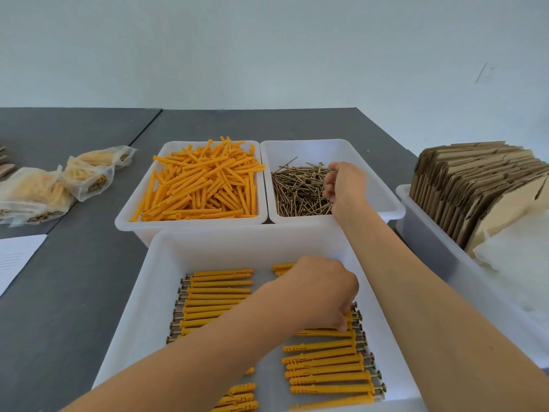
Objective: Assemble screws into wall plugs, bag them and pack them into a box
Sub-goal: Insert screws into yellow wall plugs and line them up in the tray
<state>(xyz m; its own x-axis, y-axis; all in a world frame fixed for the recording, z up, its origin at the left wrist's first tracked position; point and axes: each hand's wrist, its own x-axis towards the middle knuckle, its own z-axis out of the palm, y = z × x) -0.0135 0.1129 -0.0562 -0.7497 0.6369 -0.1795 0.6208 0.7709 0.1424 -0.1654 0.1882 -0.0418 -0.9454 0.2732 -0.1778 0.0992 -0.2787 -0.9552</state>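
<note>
Orange plugs: heaped loose in far-left bin on grey desk.
Screws: far-right bin.
Right hand: curled over screws, apparently pinching some.
Left hand: pressed fingertips onto assembled plugs in near tray.
Risk: rows could have scattered under nudging; screws could have spilled.
Writing: none legible.

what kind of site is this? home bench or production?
Likely a small packing or kitting station, not a home bench: bulk bins of orange wall plugs and screws, assembled sets laid in rows in a tray, filled bags, and a stack of flat cardboard boxes.
</note>
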